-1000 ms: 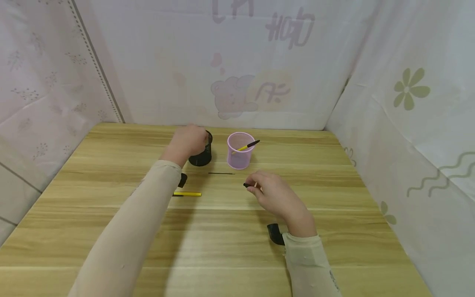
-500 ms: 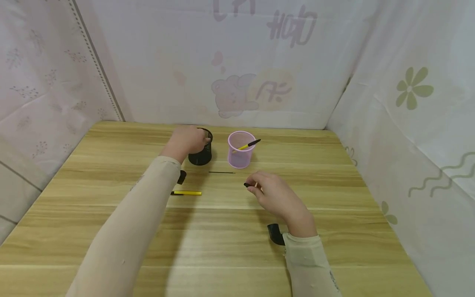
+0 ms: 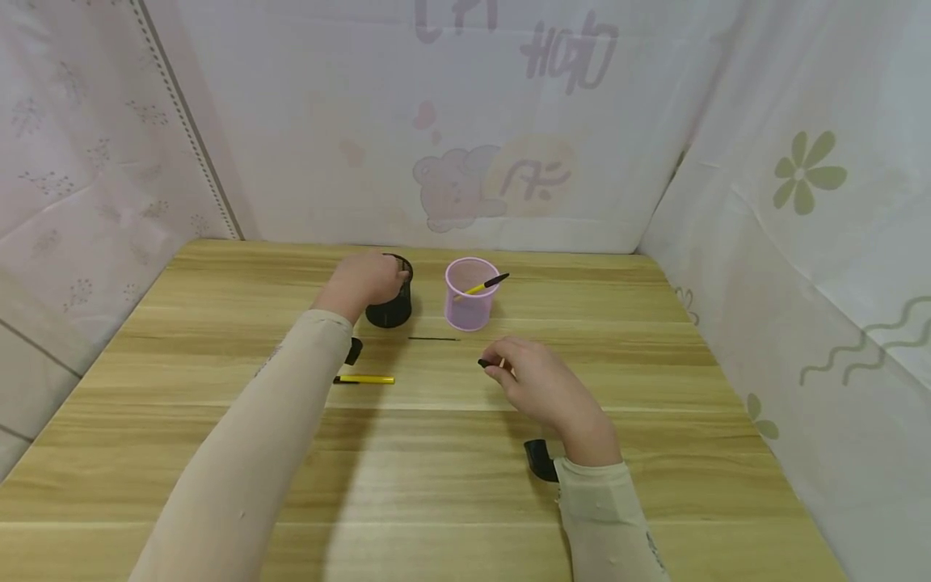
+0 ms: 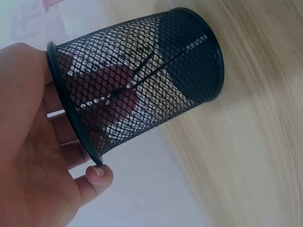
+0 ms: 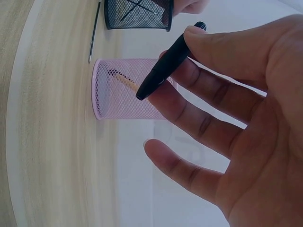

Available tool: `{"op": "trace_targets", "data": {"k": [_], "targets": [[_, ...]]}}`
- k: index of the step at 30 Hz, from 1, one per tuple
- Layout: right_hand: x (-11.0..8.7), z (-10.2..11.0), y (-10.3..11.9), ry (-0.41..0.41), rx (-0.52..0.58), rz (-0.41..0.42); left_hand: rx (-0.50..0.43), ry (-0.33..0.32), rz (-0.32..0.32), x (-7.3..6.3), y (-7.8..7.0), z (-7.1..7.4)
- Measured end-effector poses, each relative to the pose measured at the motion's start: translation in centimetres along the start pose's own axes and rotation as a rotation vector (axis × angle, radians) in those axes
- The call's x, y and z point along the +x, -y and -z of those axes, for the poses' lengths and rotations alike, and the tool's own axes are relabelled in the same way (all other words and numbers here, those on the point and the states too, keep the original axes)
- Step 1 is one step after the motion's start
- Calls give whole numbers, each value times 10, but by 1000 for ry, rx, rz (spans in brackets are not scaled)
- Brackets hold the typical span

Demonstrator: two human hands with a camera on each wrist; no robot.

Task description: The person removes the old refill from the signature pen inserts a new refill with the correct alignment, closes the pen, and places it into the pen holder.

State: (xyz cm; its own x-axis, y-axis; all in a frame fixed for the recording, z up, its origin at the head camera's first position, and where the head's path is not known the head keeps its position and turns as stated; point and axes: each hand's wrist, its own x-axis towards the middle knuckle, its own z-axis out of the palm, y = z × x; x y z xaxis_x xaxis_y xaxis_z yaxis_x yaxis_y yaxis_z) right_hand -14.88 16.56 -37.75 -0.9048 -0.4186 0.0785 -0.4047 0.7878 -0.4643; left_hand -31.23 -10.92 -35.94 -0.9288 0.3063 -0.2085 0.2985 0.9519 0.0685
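My left hand [image 3: 364,283] reaches into a black mesh pen cup [image 4: 147,80], fingertips showing through the mesh beside a thin dark stick [image 4: 143,66]. One finger stays outside by the rim. Whether these fingertips pinch the stick, I cannot tell. My right hand [image 3: 541,380] pinches a tapered black pen barrel [image 5: 165,66] with a threaded end, held above the wooden table. Beyond it stands a pink mesh pen cup [image 3: 469,317], where a yellow pen with a black end [image 3: 497,281] leans against the rim. A thin dark pen refill [image 3: 434,339] lies in front of the cups.
A yellow pen tube [image 3: 371,380] with a black part lies partly behind the left sleeve [image 3: 254,436]. Black curved pieces show at each wrist, one by the right sleeve [image 3: 600,509]. Printed white curtains [image 3: 327,162] enclose the wooden table [image 3: 451,501] behind and at both sides.
The left hand and the black pen cup have shifted slightly left in the last half second. The right hand stays in place with the black pen barrel.
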Motion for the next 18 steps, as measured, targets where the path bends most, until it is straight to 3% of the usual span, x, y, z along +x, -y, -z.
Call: {"op": "trace_targets", "data": {"k": [18], "targets": [[1, -3, 1, 9, -5, -11, -49, 51, -30, -6, 2, 5]]}}
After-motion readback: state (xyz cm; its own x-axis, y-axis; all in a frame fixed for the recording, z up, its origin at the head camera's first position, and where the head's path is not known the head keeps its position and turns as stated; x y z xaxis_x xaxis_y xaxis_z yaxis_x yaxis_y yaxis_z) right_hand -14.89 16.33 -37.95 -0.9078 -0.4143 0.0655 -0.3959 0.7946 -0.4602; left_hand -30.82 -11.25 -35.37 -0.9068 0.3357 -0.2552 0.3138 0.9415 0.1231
